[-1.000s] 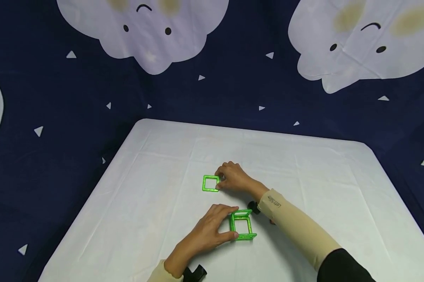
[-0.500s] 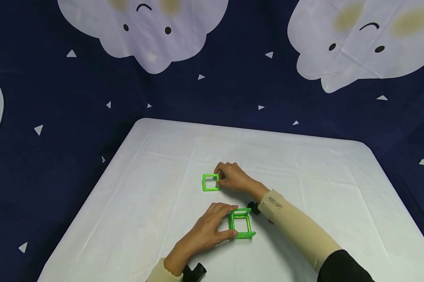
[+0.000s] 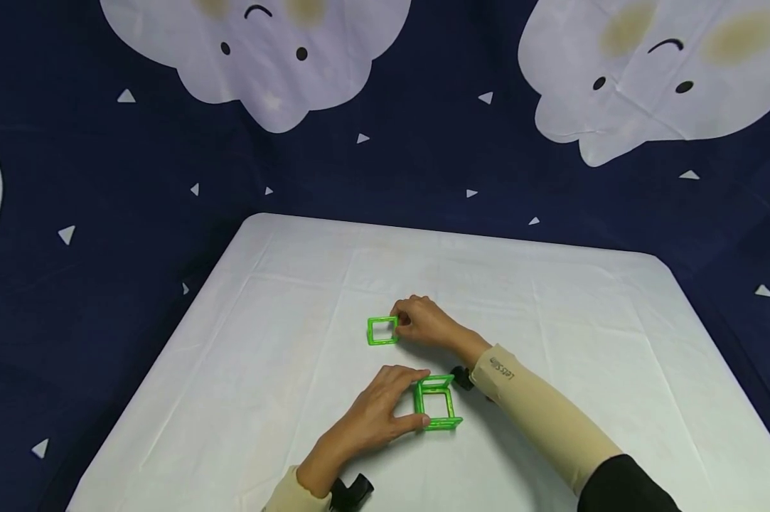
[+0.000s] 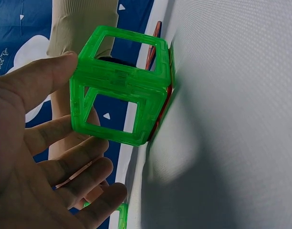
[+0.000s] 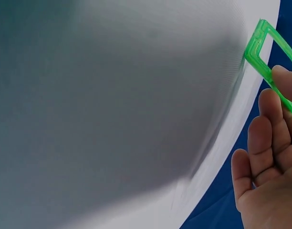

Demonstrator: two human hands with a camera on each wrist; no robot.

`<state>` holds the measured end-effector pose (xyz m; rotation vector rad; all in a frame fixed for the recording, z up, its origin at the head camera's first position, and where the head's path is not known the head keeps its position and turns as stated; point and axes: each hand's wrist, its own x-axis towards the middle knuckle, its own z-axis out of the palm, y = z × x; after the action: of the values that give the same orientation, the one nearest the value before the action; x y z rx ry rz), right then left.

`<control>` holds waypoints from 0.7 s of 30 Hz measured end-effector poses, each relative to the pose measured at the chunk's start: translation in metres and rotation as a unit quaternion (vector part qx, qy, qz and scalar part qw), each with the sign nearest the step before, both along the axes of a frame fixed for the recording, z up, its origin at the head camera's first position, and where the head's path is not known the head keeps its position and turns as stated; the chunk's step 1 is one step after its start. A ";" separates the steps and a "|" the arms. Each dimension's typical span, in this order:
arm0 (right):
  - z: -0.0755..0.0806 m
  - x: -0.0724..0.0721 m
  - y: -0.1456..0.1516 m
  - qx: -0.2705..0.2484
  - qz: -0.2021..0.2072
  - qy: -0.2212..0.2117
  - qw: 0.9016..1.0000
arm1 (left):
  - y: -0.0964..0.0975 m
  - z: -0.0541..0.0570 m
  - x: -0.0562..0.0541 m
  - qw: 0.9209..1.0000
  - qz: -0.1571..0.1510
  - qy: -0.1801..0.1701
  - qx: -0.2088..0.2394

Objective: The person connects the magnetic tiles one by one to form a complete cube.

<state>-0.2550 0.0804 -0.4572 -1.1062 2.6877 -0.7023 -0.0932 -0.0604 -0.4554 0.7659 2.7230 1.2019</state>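
Note:
My left hand (image 3: 378, 409) grips an open-sided green frame of joined magnetic tiles (image 3: 421, 402) between thumb and fingers. The left wrist view has this tile frame (image 4: 119, 78) close up against the white surface, with a red edge low on its table side. Farther from me, my right hand (image 3: 426, 320) pinches the right edge of a single green square magnetic tile (image 3: 370, 331). Thumb and fingertips hold that tile (image 5: 255, 50) in the right wrist view, where part of it is cut off by the picture's edge.
A white cloth covers the table (image 3: 282, 284). Behind it hangs a dark blue curtain (image 3: 410, 185) with clouds and small triangles. Beyond the tile frame, a thin reddish piece (image 4: 158, 31) shows in the left wrist view. My right forearm (image 3: 544, 405) crosses the table.
The single tile has tipped slightly in my right hand's pinch. Both hands otherwise stay nearly in place, and the tile frame remains in the left hand. The head view has shifted a little.

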 end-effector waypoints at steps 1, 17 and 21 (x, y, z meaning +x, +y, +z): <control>0.000 0.000 0.001 0.000 0.004 0.004 1.000 | 0.000 0.000 0.000 1.000 -0.001 0.001 0.001; 0.002 0.008 0.010 0.006 0.055 0.029 0.998 | 0.001 0.000 0.001 1.000 0.010 0.003 0.000; 0.005 0.010 0.013 -0.003 0.056 0.026 0.998 | 0.001 0.000 0.001 1.000 0.010 0.005 0.003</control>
<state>-0.2445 0.0938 -0.4525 -1.2823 2.6430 -0.6718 -0.0924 -0.0591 -0.4552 0.7493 2.7434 1.2141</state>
